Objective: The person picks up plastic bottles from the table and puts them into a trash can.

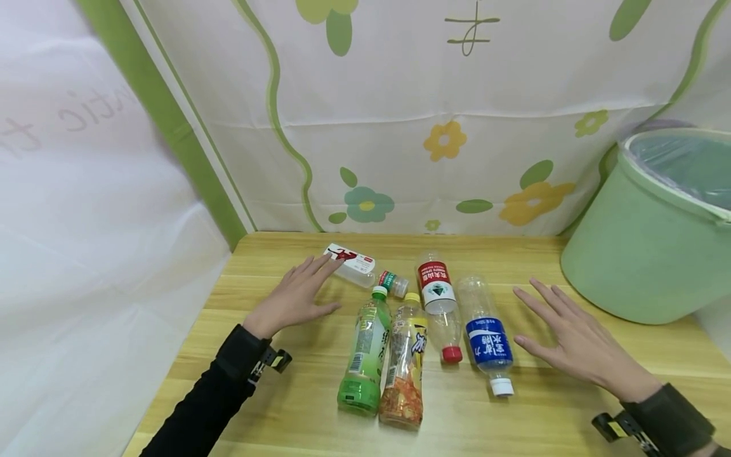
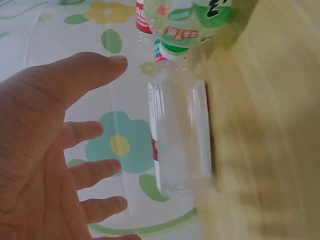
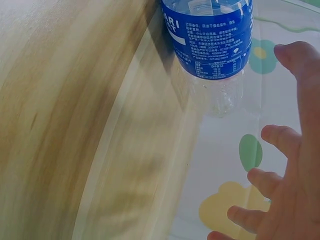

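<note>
Several plastic bottles lie on the wooden table: a green bottle, a yellow-capped bottle, a red-capped bottle, a blue-labelled bottle and a clear bottle with a white label, its mouth by a small bottle. The left hand, fingers spread and holding nothing, hovers beside the clear bottle. To the right of the blue-labelled bottle, the right hand is held with fingers extended and grips nothing.
A light green bin with a clear liner stands at the right rear of the table. Behind the table hangs a white cloth with printed flowers. Another white sheet borders the left side.
</note>
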Motion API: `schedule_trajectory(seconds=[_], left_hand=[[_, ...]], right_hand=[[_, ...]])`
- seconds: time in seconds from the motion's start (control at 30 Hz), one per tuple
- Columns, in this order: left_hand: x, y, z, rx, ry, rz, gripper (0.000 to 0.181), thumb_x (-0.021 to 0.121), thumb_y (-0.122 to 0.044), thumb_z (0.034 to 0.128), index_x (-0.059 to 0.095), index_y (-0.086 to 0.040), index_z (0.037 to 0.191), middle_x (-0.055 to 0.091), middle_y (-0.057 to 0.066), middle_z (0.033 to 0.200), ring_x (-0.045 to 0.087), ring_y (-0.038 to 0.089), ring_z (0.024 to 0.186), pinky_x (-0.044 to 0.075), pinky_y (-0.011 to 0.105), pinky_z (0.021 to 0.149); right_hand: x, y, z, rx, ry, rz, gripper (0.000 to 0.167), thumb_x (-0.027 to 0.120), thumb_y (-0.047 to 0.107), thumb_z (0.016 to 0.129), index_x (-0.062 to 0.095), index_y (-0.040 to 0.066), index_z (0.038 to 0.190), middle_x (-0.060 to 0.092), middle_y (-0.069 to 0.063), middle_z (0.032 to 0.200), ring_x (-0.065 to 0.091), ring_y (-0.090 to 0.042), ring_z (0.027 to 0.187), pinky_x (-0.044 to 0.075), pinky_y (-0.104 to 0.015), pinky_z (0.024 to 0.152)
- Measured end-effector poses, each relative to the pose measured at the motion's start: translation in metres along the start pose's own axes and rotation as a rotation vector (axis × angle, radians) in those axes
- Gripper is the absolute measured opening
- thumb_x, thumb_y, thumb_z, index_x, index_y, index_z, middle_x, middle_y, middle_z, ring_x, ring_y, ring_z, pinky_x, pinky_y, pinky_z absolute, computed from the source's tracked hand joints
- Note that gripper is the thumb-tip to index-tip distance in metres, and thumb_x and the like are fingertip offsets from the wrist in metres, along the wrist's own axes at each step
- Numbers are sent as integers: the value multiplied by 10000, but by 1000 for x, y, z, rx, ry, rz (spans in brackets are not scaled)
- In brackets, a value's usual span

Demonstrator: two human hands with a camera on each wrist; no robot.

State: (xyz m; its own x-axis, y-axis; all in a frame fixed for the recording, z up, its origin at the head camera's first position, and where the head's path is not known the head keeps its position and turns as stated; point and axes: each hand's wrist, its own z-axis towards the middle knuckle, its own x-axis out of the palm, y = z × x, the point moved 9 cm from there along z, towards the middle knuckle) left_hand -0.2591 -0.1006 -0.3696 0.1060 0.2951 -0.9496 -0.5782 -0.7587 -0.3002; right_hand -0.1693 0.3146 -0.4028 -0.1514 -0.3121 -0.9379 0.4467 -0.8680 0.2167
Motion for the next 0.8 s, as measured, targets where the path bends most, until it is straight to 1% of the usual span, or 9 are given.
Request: schedule_trajectory(seconds=[0.1, 0.2, 0.27, 0.3, 0.5, 0.63, 0.8], left_hand=[[-4, -1, 9, 29, -7, 10, 841, 779, -360, 916, 352, -97, 1592, 288, 226, 1610, 242, 506, 1443, 230, 733, 1084], [-6, -1, 18, 44, -4, 9, 862, 813, -326, 888, 363, -95, 1586, 296, 226, 1607, 240, 495, 1449, 245, 713, 1092], [-7, 0, 25, 42, 6, 11, 880, 832, -326, 870, 368, -105, 1585, 302, 216, 1607, 234, 488, 1454, 249, 698, 1101], [-6, 1, 28, 37, 15, 8, 890, 839, -322, 863, 366, -115, 1587, 299, 207, 1610, 231, 477, 1459, 244, 687, 1110], [0, 7, 45, 22, 59, -3, 937, 888, -251, 813, 373, -156, 1589, 262, 176, 1633, 200, 443, 1479, 217, 661, 1134], [7, 11, 54, 27, 79, 1, 971, 904, -198, 792, 360, -156, 1595, 245, 186, 1637, 152, 442, 1492, 194, 675, 1135], [14, 17, 66, 26, 82, 8, 987, 913, -162, 780, 359, -160, 1597, 244, 191, 1636, 124, 446, 1497, 183, 694, 1127]], right_hand=[[-1, 0, 0, -7, -2, -4, 873, 753, 443, 906, 313, 200, 1620, 250, -234, 1622, 275, -579, 1389, 192, -672, 1131], [-1, 1, 1, -11, -2, -5, 877, 755, 439, 906, 309, 199, 1621, 254, -234, 1620, 272, -572, 1395, 190, -673, 1131], [-2, 1, 1, -11, -4, -6, 876, 756, 441, 905, 311, 201, 1621, 262, -235, 1617, 277, -573, 1392, 213, -693, 1111], [-3, 1, 1, -10, -3, -5, 875, 755, 442, 906, 310, 202, 1621, 257, -232, 1620, 275, -573, 1393, 205, -691, 1115], [-3, 1, 2, 3, 12, 1, 879, 746, 444, 914, 290, 205, 1627, 194, -192, 1652, 247, -574, 1404, 178, -698, 1117], [-3, 0, 2, 9, 17, -3, 885, 745, 451, 914, 285, 208, 1629, 188, -186, 1655, 244, -572, 1406, 205, -726, 1087], [-3, 1, 3, 5, 12, -3, 887, 750, 449, 910, 289, 204, 1627, 191, -189, 1653, 257, -578, 1397, 211, -730, 1082]])
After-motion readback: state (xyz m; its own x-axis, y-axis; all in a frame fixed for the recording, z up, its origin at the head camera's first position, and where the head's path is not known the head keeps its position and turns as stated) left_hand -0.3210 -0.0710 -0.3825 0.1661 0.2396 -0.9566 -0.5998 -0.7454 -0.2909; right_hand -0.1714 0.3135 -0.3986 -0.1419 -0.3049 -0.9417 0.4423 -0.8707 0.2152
